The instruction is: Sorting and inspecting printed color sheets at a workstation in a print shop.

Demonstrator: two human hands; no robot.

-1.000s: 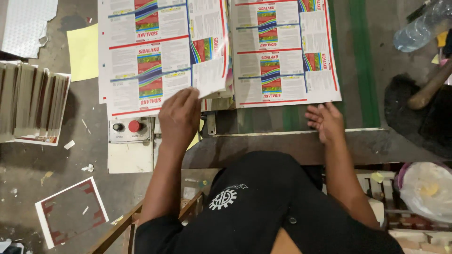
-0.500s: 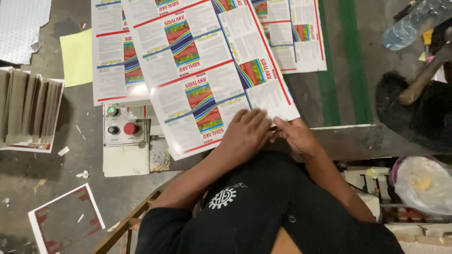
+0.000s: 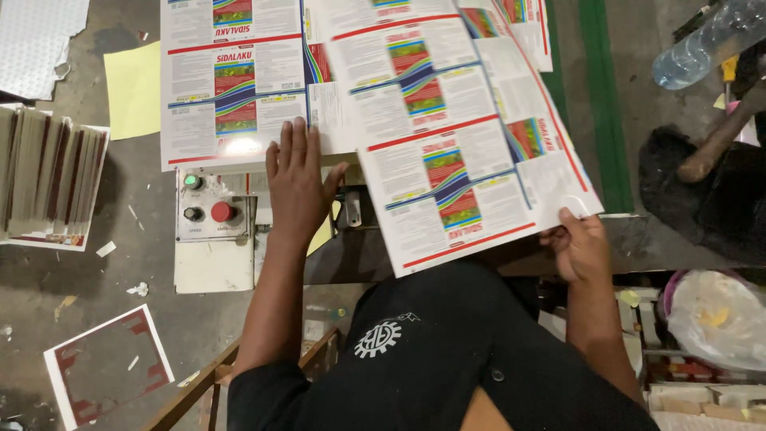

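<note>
Printed label sheet (image 3: 455, 152), white with red borders and rainbow-striped panels, lies tilted across the work table (image 3: 359, 255), overlapping a second printed sheet (image 3: 231, 88) that lies flat to its left. Your right hand (image 3: 578, 247) pinches the tilted sheet's lower right corner, fingers curled closed on its edge. Your left hand (image 3: 297, 179) rests flat, fingers spread open, where the two sheets meet, pressing on the flat one's lower edge. Just beside that hand sits a control box (image 3: 214, 209) with green, black and red buttons. A clear plastic bottle (image 3: 706, 44) lies well apart at upper right.
</note>
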